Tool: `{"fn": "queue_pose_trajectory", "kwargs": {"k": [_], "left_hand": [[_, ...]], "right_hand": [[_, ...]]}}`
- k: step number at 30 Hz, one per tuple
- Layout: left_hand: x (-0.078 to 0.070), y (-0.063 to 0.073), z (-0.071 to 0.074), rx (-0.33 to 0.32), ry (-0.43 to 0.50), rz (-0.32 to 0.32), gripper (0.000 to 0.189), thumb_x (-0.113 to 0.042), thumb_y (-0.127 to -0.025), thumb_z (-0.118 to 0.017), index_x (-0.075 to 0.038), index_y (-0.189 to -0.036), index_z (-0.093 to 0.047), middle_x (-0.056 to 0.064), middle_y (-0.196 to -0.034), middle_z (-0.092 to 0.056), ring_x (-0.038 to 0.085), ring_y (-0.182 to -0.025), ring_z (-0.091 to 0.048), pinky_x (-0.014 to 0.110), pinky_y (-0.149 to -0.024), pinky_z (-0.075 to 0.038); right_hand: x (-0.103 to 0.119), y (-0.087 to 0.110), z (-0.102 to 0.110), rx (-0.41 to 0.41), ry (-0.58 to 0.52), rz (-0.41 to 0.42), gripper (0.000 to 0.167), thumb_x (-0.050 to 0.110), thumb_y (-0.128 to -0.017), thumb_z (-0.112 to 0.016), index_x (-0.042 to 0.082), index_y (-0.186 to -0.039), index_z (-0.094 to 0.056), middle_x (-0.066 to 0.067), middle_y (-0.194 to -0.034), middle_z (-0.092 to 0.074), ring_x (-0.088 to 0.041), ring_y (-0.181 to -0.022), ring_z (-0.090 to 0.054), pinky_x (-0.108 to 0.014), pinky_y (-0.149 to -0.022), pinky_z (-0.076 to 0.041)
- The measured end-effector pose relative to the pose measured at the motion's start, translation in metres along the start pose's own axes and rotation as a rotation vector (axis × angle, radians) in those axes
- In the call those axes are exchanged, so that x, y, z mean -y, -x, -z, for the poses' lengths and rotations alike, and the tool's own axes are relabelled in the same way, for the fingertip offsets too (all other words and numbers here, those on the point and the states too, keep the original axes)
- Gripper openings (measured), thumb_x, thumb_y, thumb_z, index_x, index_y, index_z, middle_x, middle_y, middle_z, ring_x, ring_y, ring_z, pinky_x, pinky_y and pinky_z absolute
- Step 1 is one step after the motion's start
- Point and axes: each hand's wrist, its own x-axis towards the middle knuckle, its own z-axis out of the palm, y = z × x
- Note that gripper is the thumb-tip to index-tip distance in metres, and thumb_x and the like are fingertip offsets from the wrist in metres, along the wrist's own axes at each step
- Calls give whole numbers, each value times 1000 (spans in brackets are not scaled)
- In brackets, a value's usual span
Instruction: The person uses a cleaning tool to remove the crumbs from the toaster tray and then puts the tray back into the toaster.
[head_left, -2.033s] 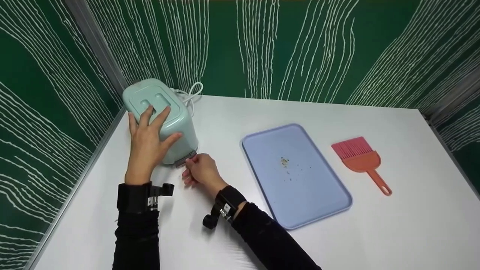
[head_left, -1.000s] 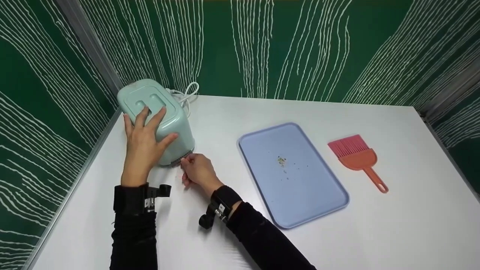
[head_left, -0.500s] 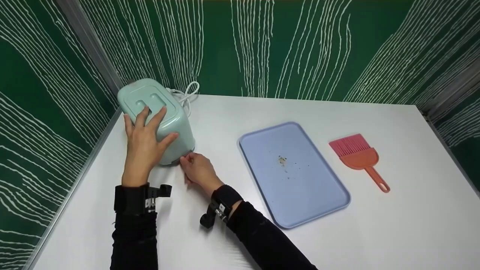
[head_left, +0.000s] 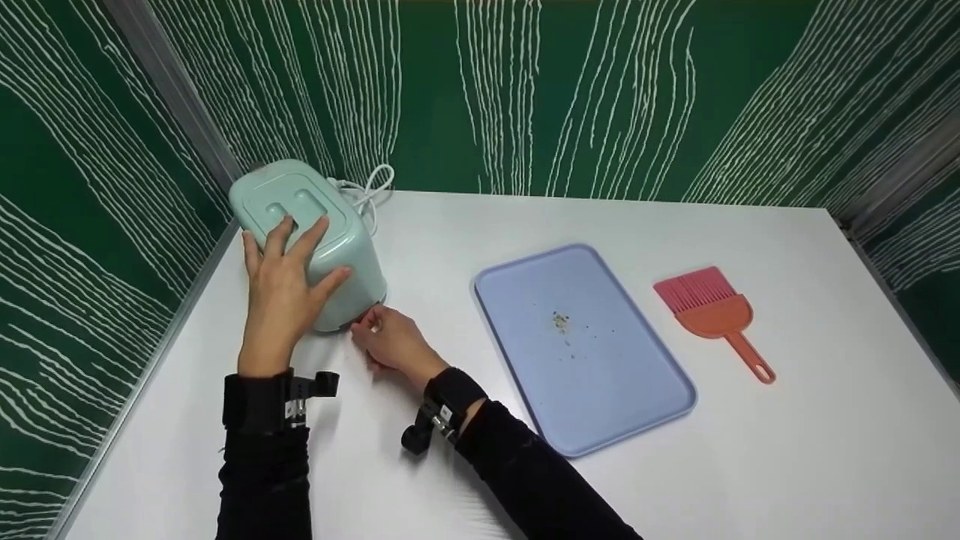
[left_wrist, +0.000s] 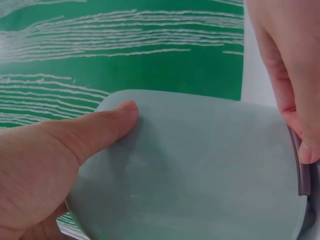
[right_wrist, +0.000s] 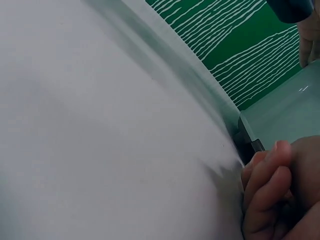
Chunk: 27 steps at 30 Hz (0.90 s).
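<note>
A mint-green toaster (head_left: 352, 277) with a lid on top stands at the left of the white table. My left hand (head_left: 281, 296) rests on it with fingers spread, the fingertips on the lid and the thumb against the near side. At the base, my right hand (head_left: 397, 337) pinches the dark edge of the crumb tray (left_wrist: 303, 182). In the left wrist view that edge lies along the toaster's lower rim, between thumb and fingers. The rest of the crumb tray is hidden inside the toaster. The right wrist view shows the right fingers curled at the base.
A blue serving tray (head_left: 607, 397) lies mid-table with a small heap of crumbs (head_left: 560, 322) on it. Farther right is a small brush (head_left: 716, 315) with pink bristles and an orange handle. A white cord (head_left: 371, 191) loops behind the toaster, near the green wall.
The crumb tray, sticking out of the toaster's base two seconds ago, has slid in until nearly level with it. My right hand moved in with it; the left hand stayed on the toaster.
</note>
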Motion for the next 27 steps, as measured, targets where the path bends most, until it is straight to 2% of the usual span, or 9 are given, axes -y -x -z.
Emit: {"fn": "queue_pose_trajectory", "kwargs": {"k": [6, 11, 17, 21, 27], "left_hand": [[-2, 0, -1, 5, 16, 16, 75, -32, -96, -83, -14, -161, -51, 33, -169, -32, 61, -163, -7, 71, -134, 1], [-6, 1, 1, 13, 30, 33, 74, -32, -98, -81, -16, -163, -48, 32, -171, -29, 64, -161, 2, 75, -131, -1], [-11, 2, 4, 22, 29, 51, 74, -31, -99, -79, -16, -164, -46, 32, -173, -25, 66, -160, 7, 80, -129, -6], [-14, 2, 3, 25, 12, 65, 76, -31, -99, -79, -15, -164, -45, 33, -173, -23, 67, -159, 8, 80, -128, -6], [-20, 7, -1, 24, 16, 79, 77, -31, -98, -81, -13, -163, -46, 35, -173, -21, 71, -156, 12, 88, -122, -7]], "right_hand": [[4, 6, 5, 47, -68, -76, 18, 31, -108, -67, 18, -101, -57, 4, -56, -60, -7, -43, -57, -20, -45, -47], [10, 15, 15, 129, -56, -102, 21, 34, -106, -69, 19, -110, -55, 2, -67, -64, -10, -49, -64, -22, -51, -52], [16, 30, 34, 184, 93, -22, 31, 38, -105, -69, 18, -126, -58, 0, -81, -73, -15, -65, -71, -24, -64, -50], [19, 42, 55, 195, 129, 61, 39, 38, -107, -67, 13, -135, -58, -7, -94, -79, -17, -77, -72, -25, -69, -50], [26, 68, 100, 131, 141, 146, 35, 38, -107, -66, 16, -134, -61, -7, -118, -76, -18, -103, -73, -33, -91, -57]]}}
